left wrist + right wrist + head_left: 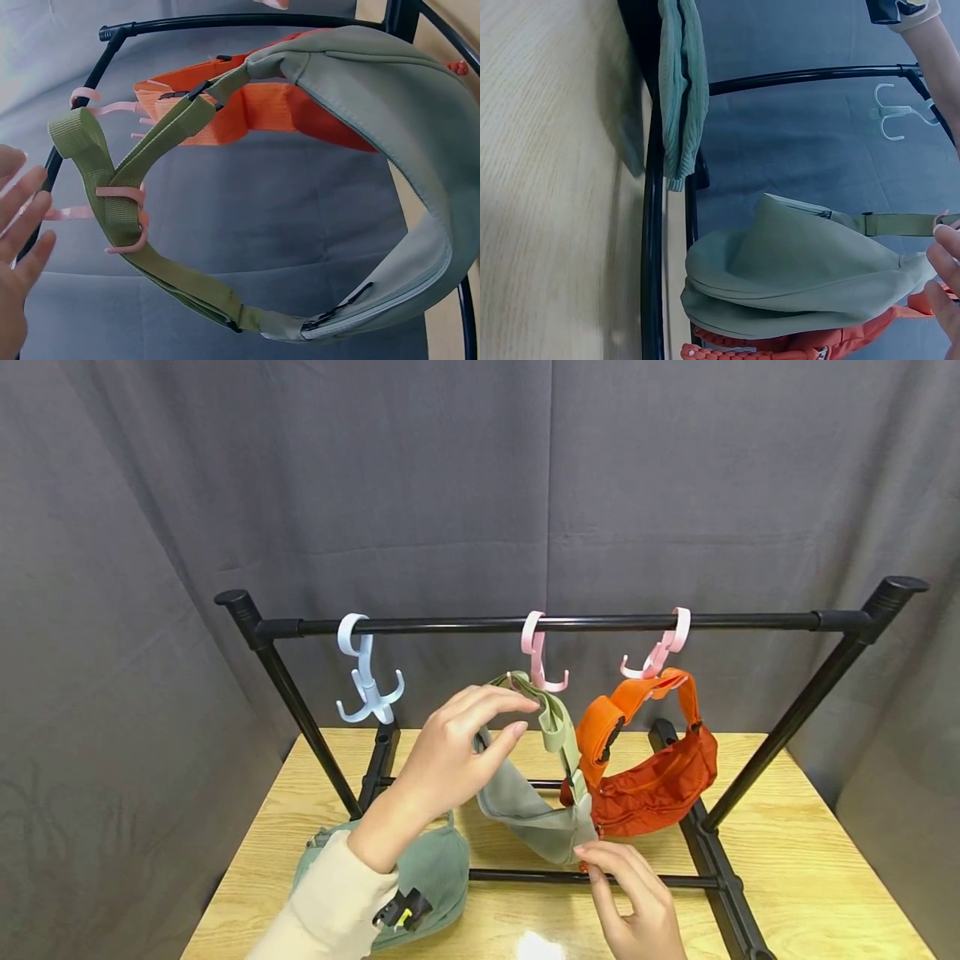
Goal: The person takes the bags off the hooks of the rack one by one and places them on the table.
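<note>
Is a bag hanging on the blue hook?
No, in the head view the blue hook hangs from the black bar with nothing on it.

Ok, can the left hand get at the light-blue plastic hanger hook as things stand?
Likely yes: the left hand appears to hold nothing, and the light-blue plastic hanger hook hangs bare, with nothing visible between them.

Grey curtains point(420, 485) hang in folds behind and beside a pale wood-grained bench point(810, 868), its near surface showing a bright glare point(538, 946).
</note>
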Demonstrator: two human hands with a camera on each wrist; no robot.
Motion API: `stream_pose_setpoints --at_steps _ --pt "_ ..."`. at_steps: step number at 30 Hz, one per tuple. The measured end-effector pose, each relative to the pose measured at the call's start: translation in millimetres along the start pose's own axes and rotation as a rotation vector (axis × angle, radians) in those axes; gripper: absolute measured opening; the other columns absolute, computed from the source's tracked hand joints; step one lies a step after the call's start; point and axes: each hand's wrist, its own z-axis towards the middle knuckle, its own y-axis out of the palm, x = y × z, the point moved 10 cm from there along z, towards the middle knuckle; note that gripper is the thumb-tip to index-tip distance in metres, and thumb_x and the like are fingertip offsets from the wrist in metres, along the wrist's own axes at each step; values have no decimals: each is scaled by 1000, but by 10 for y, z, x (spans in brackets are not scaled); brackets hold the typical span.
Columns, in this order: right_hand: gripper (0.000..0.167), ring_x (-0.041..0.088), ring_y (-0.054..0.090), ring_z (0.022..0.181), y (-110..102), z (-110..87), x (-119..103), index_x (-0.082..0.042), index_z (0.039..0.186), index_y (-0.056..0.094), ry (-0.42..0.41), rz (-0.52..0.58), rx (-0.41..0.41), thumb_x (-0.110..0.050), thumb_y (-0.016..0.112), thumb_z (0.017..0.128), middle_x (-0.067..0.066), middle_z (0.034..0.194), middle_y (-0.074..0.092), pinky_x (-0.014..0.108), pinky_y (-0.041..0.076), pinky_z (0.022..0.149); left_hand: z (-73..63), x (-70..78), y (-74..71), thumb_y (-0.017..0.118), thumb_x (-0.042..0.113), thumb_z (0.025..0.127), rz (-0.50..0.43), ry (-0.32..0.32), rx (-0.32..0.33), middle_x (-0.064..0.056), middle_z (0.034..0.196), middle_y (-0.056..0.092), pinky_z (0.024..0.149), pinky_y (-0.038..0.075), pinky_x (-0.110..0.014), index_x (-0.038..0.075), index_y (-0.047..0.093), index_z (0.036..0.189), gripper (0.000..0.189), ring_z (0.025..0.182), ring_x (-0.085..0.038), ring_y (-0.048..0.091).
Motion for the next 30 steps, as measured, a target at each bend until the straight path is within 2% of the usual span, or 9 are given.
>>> stream_pose_setpoints --at_steps 4,10,16,24,30 --pt "29 14 63 91 4 -21 -1 -4 104 72 -5 -12 14 -26 53 104 6 100 70 14 48 84 56 83 -59 68 11 93 13 67 33 -2 113 70 100 45 -29 9 71 114 21 110 -16 61" --pt "29 13 63 91 11 -46 0 -7 106 72 2 -23 10 -28 52 104 7 99 69 14 48 83 126 157 -80 70 11 92 35 110 48 -2 113 70 100 44 -27 9 71 114 22 109 -16 61" --pt "32 14 63 89 7 -48 -6 -4 103 72 16 -33 -7 -29 52 103 9 98 69 14 48 80 239 237 -86 70 10 91 54 176 58 -2 111 70 101 44 -27 8 72 113 22 108 -17 62" --pt "32 15 63 89 11 -64 0 -3 103 72 28 -23 -13 -28 52 103 10 98 69 13 48 80 379 253 -123 70 10 91 126 212 79 -2 110 71 104 41 -29 7 74 109 19 111 -18 62" --pt "30 14 63 92 27 -71 -9 -7 107 72 30 -15 -24 -28 51 104 7 101 69 14 48 82 492 245 -169 69 10 91 153 214 84 -4 113 70 104 41 -30 7 73 108 18 112 -19 61"
